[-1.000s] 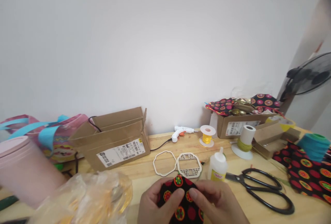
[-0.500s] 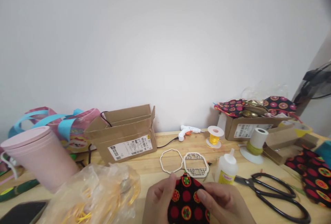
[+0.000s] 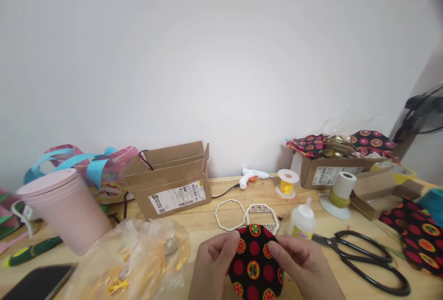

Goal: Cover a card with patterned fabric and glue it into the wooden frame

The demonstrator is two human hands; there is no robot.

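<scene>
Pale wall (image 3: 221,60) rises behind a light wooden table (image 3: 204,221) crowded with craft supplies. At the near edge, the left hand (image 3: 214,267) and the right hand (image 3: 308,265) pinch one piece of dotted cloth (image 3: 254,270) between them, black with red dots and bright flower rounds. The left thumb sits at its upper left edge and the right thumb presses on its upper right; the fingers behind are mostly hidden. The cloth is held up in front of the body, covering the lower part of a lattice frame (image 3: 258,208). Just left of that lies a plain outline frame (image 3: 216,217).

Beside the right hand stands a squeeze bottle (image 3: 303,221) with a yellow label, and next to it lie black-handled scissors (image 3: 332,243). Left of the left hand, a crumpled clear plastic bag (image 3: 145,244) holds yellow cord (image 3: 117,286). Farther out come a phone (image 3: 41,281) and a lidded pink tumbler (image 3: 69,212), its contents out of sight.

Toward the wall, a glue gun (image 3: 247,177) lies near a spool of yellow cord (image 3: 286,187). To its left, an unlidded cardboard box (image 3: 138,194) has a dark cord looping over its edge; its inside is hidden. At the right, a labelled carton (image 3: 307,173) is heaped with patterned fabric pieces (image 3: 372,141) and gold-coloured items (image 3: 334,152). Before it sits a small shallow box (image 3: 374,187), its contents too unclear to name.
</scene>
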